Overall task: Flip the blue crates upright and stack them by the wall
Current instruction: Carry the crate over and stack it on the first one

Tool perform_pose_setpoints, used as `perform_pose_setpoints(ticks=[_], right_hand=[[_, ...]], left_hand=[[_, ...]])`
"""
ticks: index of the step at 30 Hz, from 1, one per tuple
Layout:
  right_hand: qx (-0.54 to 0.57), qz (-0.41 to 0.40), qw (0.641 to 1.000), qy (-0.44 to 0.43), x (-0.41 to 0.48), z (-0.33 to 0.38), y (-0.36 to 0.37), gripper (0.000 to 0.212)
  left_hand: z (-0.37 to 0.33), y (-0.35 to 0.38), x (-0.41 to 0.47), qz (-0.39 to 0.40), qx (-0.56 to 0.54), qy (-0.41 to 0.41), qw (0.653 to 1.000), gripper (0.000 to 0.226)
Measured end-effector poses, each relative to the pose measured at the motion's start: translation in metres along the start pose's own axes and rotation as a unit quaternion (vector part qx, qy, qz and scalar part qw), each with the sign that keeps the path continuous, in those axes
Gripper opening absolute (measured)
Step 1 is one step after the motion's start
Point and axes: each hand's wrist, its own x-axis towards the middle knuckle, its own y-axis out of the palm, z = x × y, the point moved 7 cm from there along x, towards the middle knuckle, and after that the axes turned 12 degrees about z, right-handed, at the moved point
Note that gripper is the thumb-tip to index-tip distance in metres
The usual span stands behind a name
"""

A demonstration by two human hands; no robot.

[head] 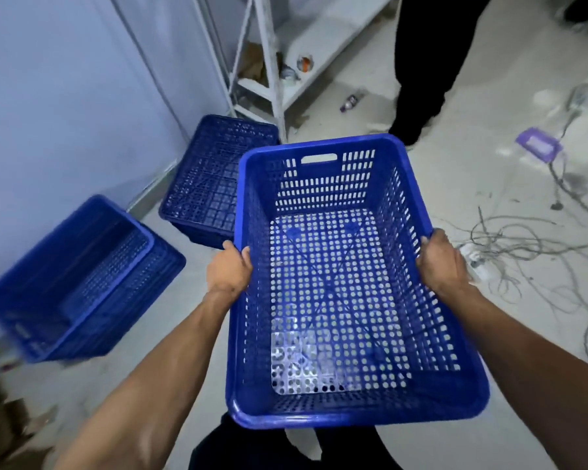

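I hold a blue perforated crate [340, 300] upright in the air in front of me, its open top facing up. My left hand [231, 269] grips its left rim and my right hand [439, 262] grips its right rim. On the floor by the wall at the left stands an upright stack of blue crates [78, 283], nested one in another. Farther back along the wall lies another blue crate [214, 178], upside down with its gridded bottom up.
The pale wall [65, 113] runs along the left. A white metal shelf frame [269, 69] stands behind the upside-down crate. A person in dark trousers [428, 62] stands at the back. Tangled cables [523, 239] and a power strip lie on the floor at right.
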Motion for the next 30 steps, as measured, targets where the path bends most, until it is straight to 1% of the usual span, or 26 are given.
perform_pose_setpoints(ticks=[4,9,15,18,24,30], right_hand=[[-0.023,-0.001,0.998,-0.062,-0.023,0.069,-0.009,0.026],[-0.016,0.015,0.992,-0.122,-0.054,0.165,0.000,0.025],[-0.052,0.036,0.977,-0.205,-0.093,0.298,0.023,0.025],[-0.067,0.046,0.966,-0.245,-0.111,0.372,0.037,0.028],[-0.097,0.073,0.938,-0.324,-0.147,0.500,0.077,0.027],[-0.120,0.102,0.906,-0.393,-0.168,0.601,0.124,0.029]], left_hand=[[0.062,-0.049,-0.033,-0.068,-0.098,-0.058,0.991,0.036],[0.149,-0.103,-0.062,-0.120,-0.126,-0.098,0.980,0.038],[0.265,-0.154,-0.107,-0.179,-0.162,-0.154,0.958,0.038],[0.325,-0.177,-0.131,-0.204,-0.182,-0.202,0.941,0.039],[0.425,-0.207,-0.172,-0.250,-0.217,-0.260,0.907,0.037],[0.497,-0.223,-0.197,-0.278,-0.216,-0.341,0.872,0.037]])
